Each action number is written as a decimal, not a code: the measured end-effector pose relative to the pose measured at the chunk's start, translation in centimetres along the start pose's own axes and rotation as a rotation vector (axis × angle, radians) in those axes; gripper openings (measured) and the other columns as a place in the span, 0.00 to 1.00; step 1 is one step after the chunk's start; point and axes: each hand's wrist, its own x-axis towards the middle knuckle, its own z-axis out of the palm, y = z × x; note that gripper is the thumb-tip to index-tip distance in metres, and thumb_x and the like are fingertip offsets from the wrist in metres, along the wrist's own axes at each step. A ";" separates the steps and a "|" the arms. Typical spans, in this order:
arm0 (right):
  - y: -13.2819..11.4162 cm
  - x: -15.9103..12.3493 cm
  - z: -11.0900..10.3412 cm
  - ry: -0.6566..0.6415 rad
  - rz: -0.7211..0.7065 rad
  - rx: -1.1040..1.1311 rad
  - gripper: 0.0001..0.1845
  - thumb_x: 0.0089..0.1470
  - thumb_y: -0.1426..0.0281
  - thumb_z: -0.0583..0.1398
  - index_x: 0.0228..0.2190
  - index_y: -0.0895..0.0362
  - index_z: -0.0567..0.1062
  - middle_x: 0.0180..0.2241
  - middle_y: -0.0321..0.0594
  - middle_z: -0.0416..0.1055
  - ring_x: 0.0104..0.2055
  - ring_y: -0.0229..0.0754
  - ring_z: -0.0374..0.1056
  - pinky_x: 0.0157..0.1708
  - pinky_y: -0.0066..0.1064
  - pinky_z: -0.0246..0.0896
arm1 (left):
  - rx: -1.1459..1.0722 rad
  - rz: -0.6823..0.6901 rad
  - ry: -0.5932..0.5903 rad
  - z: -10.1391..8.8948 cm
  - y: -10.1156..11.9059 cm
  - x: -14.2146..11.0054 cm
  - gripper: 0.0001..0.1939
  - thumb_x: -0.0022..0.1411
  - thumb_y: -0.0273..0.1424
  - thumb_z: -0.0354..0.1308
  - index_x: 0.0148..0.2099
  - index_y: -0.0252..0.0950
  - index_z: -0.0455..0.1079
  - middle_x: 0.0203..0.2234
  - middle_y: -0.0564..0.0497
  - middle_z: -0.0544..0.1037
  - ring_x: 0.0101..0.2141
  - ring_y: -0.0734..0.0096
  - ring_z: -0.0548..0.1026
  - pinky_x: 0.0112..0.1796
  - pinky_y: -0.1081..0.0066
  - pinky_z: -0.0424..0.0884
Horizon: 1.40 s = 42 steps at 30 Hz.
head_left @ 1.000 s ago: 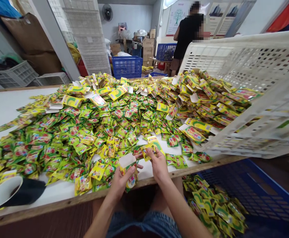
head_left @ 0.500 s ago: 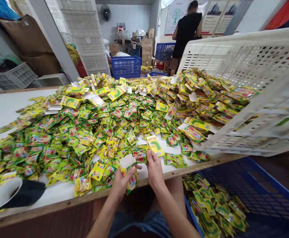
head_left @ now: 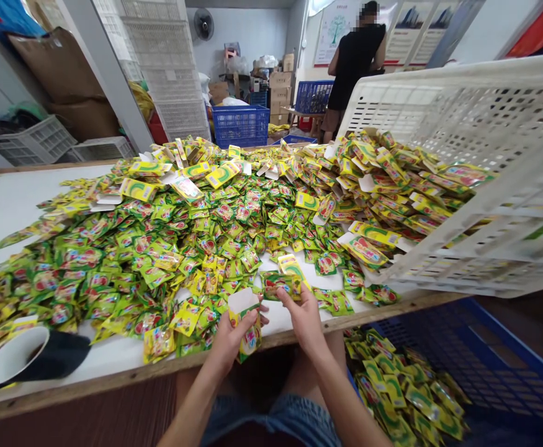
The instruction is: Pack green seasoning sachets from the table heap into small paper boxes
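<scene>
My left hand (head_left: 227,338) is closed around a small yellow-and-green carton (head_left: 247,335), whose white end flap stands up open toward the pile. My right hand (head_left: 306,320) is just above the table edge, thumb and forefinger apart, with nothing clearly between them. Just beyond its fingertips a yellow carton (head_left: 290,266) lies on the white tabletop, and a green sachet (head_left: 273,284) lies beside it. Whether the fingertips touch either is hard to tell. A wide heap of green and yellow sachets (head_left: 159,254) spreads ahead and to the left.
A white perforated crate (head_left: 420,93) lies tipped at the right, cartons (head_left: 392,167) spilling from it. Below the table edge stands a blue crate (head_left: 499,366) holding filled packs (head_left: 406,391). A dark mug (head_left: 57,357) sits front left. A person (head_left: 357,56) stands at the back.
My right hand has shifted slightly right and its fingers have parted from the yellow carton, which stays lying on the table. My left hand still holds its carton in about the same place.
</scene>
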 end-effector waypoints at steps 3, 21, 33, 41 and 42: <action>-2.4 0.6 -0.4 -0.176 -0.145 -0.115 0.15 0.50 0.63 0.61 0.40 0.56 0.70 0.38 0.41 0.73 0.41 0.45 0.69 0.41 0.35 0.63 | 0.044 -0.031 -0.057 -0.1 0.3 0.3 0.15 0.51 0.37 0.63 0.35 0.30 0.71 0.24 0.47 0.77 0.25 0.68 0.75 0.29 0.70 0.71; -8.7 0.8 -0.1 -0.710 -0.516 -1.088 0.06 0.49 0.77 0.60 0.32 0.56 0.70 0.37 0.39 0.65 0.43 0.43 0.59 0.44 0.35 0.53 | 0.267 0.074 -0.091 1.4 0.7 1.8 0.11 0.44 0.25 0.62 0.34 0.33 0.70 0.23 0.53 0.76 0.26 0.70 0.72 0.30 0.73 0.67; -8.7 0.9 -1.0 -0.804 -0.494 -1.115 0.11 0.51 0.79 0.58 0.36 0.54 0.71 0.37 0.38 0.66 0.43 0.43 0.62 0.45 0.34 0.50 | 0.343 0.167 -0.179 1.3 0.6 2.1 0.14 0.45 0.29 0.65 0.37 0.33 0.72 0.29 0.50 0.77 0.30 0.68 0.71 0.35 0.72 0.67; -8.5 2.5 -0.3 -0.704 -0.539 -1.172 0.05 0.51 0.72 0.60 0.32 0.57 0.68 0.31 0.37 0.72 0.35 0.41 0.65 0.40 0.33 0.47 | 0.289 0.181 -0.177 1.4 -0.9 4.0 0.11 0.46 0.34 0.64 0.30 0.33 0.69 0.20 0.55 0.71 0.22 0.75 0.65 0.26 0.76 0.64; -8.1 2.6 -0.2 -0.700 -0.541 -1.215 0.04 0.50 0.72 0.61 0.30 0.57 0.69 0.30 0.38 0.72 0.35 0.42 0.65 0.40 0.34 0.47 | 0.280 0.184 -0.162 1.3 -1.3 4.3 0.11 0.45 0.34 0.65 0.30 0.33 0.70 0.21 0.54 0.72 0.24 0.74 0.67 0.27 0.75 0.65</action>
